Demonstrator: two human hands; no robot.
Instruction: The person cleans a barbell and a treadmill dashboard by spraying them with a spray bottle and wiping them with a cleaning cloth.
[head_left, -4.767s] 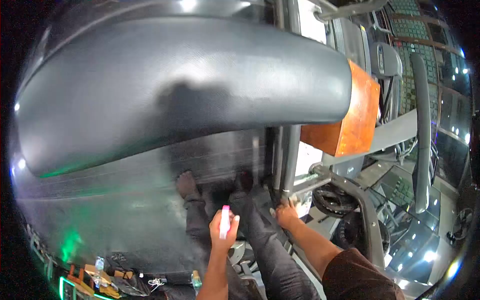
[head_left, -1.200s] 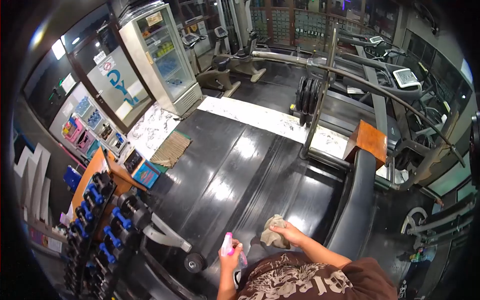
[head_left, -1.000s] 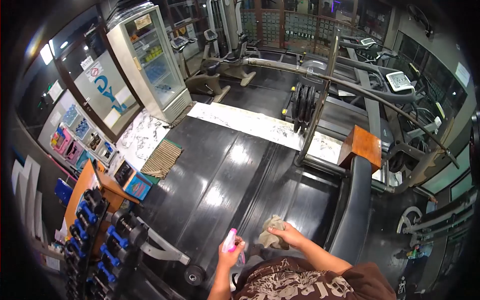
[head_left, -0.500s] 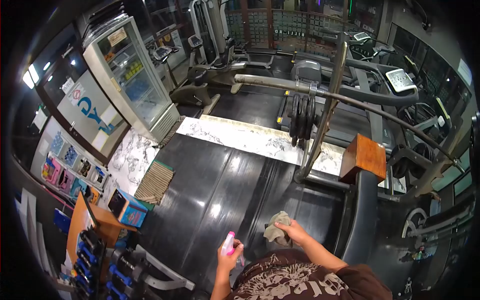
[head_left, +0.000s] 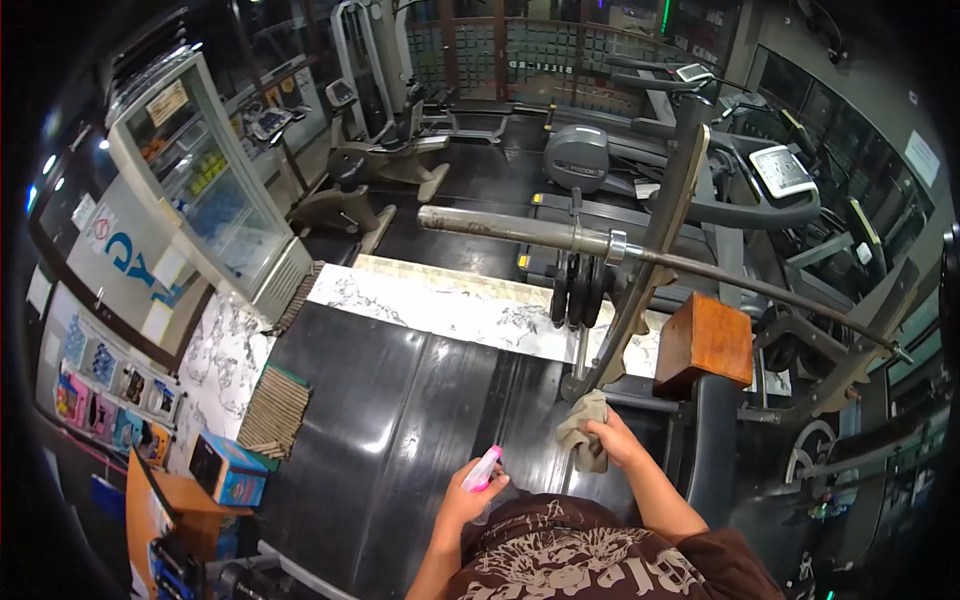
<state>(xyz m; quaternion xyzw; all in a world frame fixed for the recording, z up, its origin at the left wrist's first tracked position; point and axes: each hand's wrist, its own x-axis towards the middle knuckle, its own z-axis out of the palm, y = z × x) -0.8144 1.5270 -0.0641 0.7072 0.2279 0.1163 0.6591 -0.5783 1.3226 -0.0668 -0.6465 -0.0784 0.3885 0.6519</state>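
The cloth (head_left: 583, 437) hangs bunched from the left side of the right hand (head_left: 615, 440), its thumb and fingers closed in a pinch on one edge, so the loose folds spill left and near, away from the palm. Its longer way runs roughly from far to near, and its far tip lines up with the foot of the rack upright (head_left: 655, 280); whether the two touch I cannot tell, though a gap seems likely. Of the two hands, the right is the nearer to that upright, to the wooden box (head_left: 705, 343) on its far right and to the padded bench (head_left: 715, 450) on its right. The left hand (head_left: 470, 495) is to the left and nearer the body, fingers curled around a spray bottle (head_left: 483, 468), whose pink and white head slants from near left to far right, toward the cloth but well apart from it; the bottle's body is mostly hidden below the hand. Beyond both hands, the barbell (head_left: 500, 229) slopes across from far left to nearer right.
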